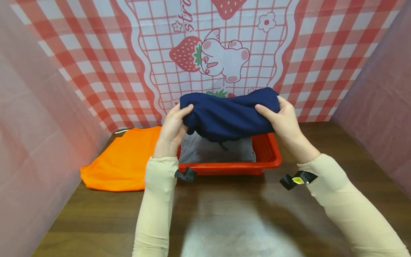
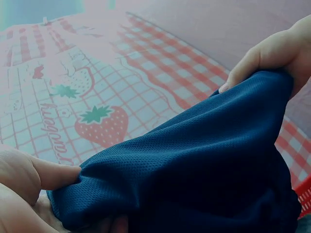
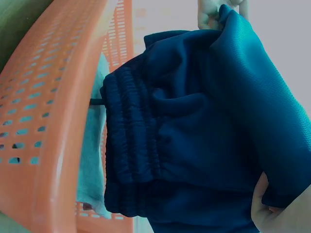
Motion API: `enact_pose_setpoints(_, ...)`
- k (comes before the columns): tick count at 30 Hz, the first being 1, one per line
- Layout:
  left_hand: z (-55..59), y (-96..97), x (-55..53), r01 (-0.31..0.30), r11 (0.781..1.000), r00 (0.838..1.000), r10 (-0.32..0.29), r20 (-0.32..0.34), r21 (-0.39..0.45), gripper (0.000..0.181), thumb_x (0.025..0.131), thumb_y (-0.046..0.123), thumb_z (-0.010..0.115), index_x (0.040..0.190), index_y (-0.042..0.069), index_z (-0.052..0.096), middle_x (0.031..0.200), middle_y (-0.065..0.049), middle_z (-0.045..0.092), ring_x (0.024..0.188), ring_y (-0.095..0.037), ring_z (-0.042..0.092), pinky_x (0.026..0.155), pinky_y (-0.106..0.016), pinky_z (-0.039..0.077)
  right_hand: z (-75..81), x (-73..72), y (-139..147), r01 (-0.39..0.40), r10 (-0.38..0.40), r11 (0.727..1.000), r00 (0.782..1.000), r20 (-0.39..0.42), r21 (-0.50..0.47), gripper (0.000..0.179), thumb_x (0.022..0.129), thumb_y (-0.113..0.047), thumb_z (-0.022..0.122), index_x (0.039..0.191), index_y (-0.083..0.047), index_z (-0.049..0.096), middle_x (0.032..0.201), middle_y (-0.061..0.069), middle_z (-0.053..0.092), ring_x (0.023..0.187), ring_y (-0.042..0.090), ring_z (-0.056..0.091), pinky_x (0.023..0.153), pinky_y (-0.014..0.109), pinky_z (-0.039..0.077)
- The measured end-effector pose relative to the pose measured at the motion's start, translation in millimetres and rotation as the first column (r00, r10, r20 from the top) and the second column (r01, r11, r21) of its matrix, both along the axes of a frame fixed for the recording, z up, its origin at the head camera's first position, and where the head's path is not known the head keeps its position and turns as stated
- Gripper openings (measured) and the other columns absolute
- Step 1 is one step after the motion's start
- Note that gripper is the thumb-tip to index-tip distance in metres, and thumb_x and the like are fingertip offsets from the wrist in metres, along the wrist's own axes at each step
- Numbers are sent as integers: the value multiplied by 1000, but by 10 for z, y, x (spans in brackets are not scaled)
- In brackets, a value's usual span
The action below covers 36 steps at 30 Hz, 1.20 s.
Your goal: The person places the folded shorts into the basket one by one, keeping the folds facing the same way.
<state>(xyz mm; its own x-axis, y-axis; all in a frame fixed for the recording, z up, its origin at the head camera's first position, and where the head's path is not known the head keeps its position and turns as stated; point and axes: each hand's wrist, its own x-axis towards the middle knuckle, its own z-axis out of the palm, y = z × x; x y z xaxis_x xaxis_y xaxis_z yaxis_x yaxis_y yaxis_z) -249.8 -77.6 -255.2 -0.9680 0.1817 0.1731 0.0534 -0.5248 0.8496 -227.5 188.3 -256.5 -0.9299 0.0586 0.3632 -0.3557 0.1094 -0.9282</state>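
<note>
Navy shorts (image 1: 229,117), bunched or folded, are held up between my two hands above a red basket (image 1: 269,153). My left hand (image 1: 171,130) grips their left end, thumb on top. At the other end my right hand (image 1: 287,121) pinches the cloth in the same way. In the right wrist view the shorts (image 3: 194,121) show a gathered elastic waistband (image 3: 129,131) and a dark drawstring hanging toward the basket. A grey folded cloth (image 1: 215,151) lies inside the basket, partly hidden by the shorts. How long the legs are cannot be told.
An orange garment (image 1: 122,164) lies flat on the brown wooden table (image 1: 106,217), left of the basket. Behind stands a red-and-white checked cloth (image 1: 324,46) with strawberry prints. Pink fabric walls (image 1: 41,117) close off both sides.
</note>
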Motion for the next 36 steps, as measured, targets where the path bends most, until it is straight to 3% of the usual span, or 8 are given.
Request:
enact_pose_setpoints(11, 57, -5, -211, 5, 1000, 1000, -4, -19, 20, 38, 95, 3, 40, 131, -6, 38, 105, -5, 53, 87, -14, 55, 80, -21, 46, 34, -236, -54, 58, -57, 997, 998, -16, 54, 39, 81, -25, 68, 111, -4, 54, 90, -4, 60, 78, 10, 57, 71, 18, 47)
enact_pose_setpoints(18, 4, 6, -308, -14, 1000, 1000, 13, 16, 1, 39, 95, 4, 40, 133, -4, 38, 106, -4, 53, 85, -13, 54, 78, -20, 46, -2, -345, -58, 67, -70, 995, 997, 39, 81, 45, 81, -29, 67, 115, -2, 53, 91, -6, 58, 80, 10, 56, 72, 18, 45)
enact_pose_setpoints(26, 31, -5, -404, -30, 999, 1000, 30, 9, -42, 36, 95, 5, 42, 130, -4, 40, 102, -3, 53, 82, -12, 55, 75, -20, 46, 14, -468, -65, 37, -37, 999, 999, 5, 11, 38, 80, -23, 69, 109, -3, 56, 87, -5, 60, 77, 11, 55, 70, 18, 45)
enact_pose_setpoints(36, 53, 34, -562, -47, 996, 996, 52, 67, -71, 42, 94, 5, 43, 136, 3, 39, 111, -5, 52, 82, -10, 55, 73, -19, 46, -52, -642, -73, 147, -150, 976, 989, 2, 163, 48, 82, -32, 65, 115, 0, 53, 92, -2, 56, 79, 10, 52, 75, 21, 43)
